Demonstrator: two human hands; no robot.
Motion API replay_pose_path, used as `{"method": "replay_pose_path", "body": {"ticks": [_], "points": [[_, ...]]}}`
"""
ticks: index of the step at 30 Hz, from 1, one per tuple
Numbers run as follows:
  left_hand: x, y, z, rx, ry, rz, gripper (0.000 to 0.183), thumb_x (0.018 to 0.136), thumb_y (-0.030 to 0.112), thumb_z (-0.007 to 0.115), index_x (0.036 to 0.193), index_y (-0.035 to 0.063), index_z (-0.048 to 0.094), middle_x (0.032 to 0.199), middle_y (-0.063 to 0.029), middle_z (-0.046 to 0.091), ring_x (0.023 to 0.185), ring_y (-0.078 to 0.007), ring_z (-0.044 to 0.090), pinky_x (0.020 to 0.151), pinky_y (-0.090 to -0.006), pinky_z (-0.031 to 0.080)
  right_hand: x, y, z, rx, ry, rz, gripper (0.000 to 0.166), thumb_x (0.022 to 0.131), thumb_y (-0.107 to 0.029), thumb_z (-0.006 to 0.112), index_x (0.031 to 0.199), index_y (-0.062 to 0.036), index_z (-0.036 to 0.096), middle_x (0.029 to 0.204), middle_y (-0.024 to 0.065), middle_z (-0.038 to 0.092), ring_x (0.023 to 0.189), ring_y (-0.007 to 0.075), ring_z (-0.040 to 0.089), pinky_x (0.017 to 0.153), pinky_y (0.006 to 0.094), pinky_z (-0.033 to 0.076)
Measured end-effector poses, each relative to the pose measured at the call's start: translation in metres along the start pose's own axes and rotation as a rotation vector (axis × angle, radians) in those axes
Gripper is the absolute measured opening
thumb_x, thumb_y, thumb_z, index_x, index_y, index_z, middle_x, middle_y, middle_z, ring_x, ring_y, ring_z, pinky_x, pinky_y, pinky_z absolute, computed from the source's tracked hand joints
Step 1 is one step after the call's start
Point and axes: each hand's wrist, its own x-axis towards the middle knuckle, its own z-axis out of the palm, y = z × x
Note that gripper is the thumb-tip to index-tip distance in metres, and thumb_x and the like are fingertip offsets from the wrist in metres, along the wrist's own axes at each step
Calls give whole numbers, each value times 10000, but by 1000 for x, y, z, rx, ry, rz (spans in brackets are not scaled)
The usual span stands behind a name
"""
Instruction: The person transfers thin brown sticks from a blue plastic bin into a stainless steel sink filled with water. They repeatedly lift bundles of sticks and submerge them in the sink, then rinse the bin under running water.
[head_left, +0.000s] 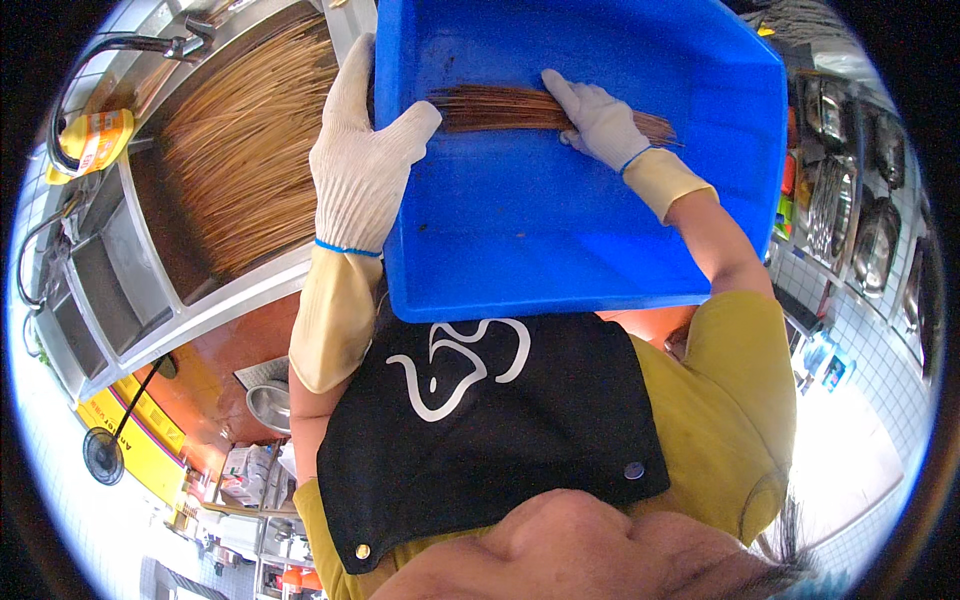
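A deep blue plastic crate (525, 202) lies before me. My left hand (367, 157), in a white knit glove over a pale rubber one, is at the crate's left wall, thumb over the rim and fingers outside. Inside the crate my right hand (600, 120), gloved the same way, is closed around a bundle of thin brown sticks (502, 107), its thumb and fingers on either side of the bundle. Many more thin sticks (255, 150) fill a steel sink basin left of the crate, partly in brownish water.
Steel sink compartments (120, 262) and curved taps (112, 45) line the left, with a yellow container (94, 146) beside them. A metal bowl (268, 405) sits lower left, near a yellow box (135, 442). Metal trays (829, 210) stand on a rack at right.
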Motion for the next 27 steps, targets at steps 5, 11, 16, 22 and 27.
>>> {"method": "replay_pose_path", "body": {"ticks": [5,11,16,22,27], "points": [[2,-1,1,-63,-30,-16,821,841,221,737,1596,46,467,1189,-167,724,862,-180,720,776,-320,616,15,9,6,-69,11,102,821,860,-207,814,1576,-244,415,1180,162,724,1127,369,704,892,490,600],[3,-3,0,-53,-20,-25,822,840,208,745,1595,42,467,1183,-169,722,854,-180,719,771,-322,617,10,30,-27,23,53,4,750,912,-292,779,1581,-252,442,1281,153,718,1187,359,690,972,461,582],[1,-2,-1,-92,-20,-60,817,832,173,773,1587,39,494,1243,-102,711,920,-130,652,824,-274,548,-7,31,-49,50,120,-34,970,846,-421,849,1638,-197,335,1465,196,598,1350,374,586,1096,465,512],[3,-5,0,-94,-23,-34,807,837,175,767,1586,42,497,1236,-100,711,916,-127,647,830,-273,546,3,35,-31,-119,75,16,1274,694,-568,925,1671,-136,231,1669,274,329,1542,468,325,1245,508,364],[2,1,0,-99,-29,-84,810,835,181,769,1585,38,496,1236,-94,712,920,-121,646,833,-270,544,27,46,-19,-90,63,99,1220,760,-588,876,1694,-169,212,1727,219,264,1583,396,294,1263,484,348]]}}
